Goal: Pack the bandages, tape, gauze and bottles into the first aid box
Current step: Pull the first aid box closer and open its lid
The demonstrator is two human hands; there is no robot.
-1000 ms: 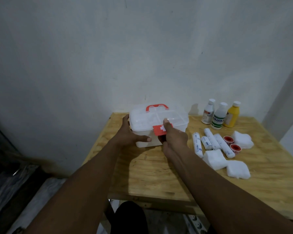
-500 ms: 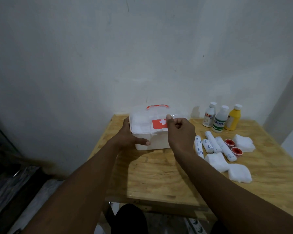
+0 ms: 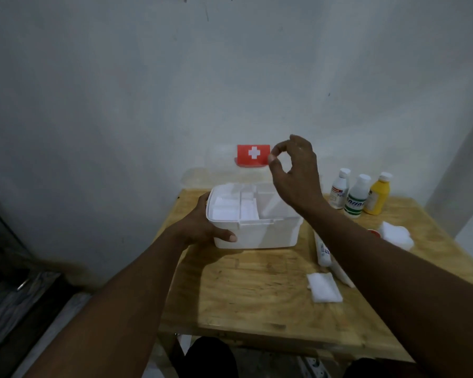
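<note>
The white first aid box (image 3: 268,233) stands at the table's back left with its clear lid (image 3: 224,165) raised upright, the red cross latch (image 3: 253,154) at the top. A white divided tray (image 3: 230,208) shows inside. My left hand (image 3: 202,227) grips the box's left front corner. My right hand (image 3: 295,173) pinches the lid's top edge just right of the latch. Right of the box stand two white bottles (image 3: 339,190) (image 3: 357,199) and a yellow bottle (image 3: 377,193). A bandage roll (image 3: 322,249), gauze pads (image 3: 324,287) (image 3: 396,233) and red tape (image 3: 374,233) lie partly behind my right arm.
The wooden table (image 3: 251,296) stands against a pale wall (image 3: 148,105). Its left edge drops to a dark floor area (image 3: 25,296). Bare wood lies in front of the box.
My right hand unlatched the lid and swung it up from shut to upright. My left hand stayed on the box's left side. My view moved closer and tilted.
</note>
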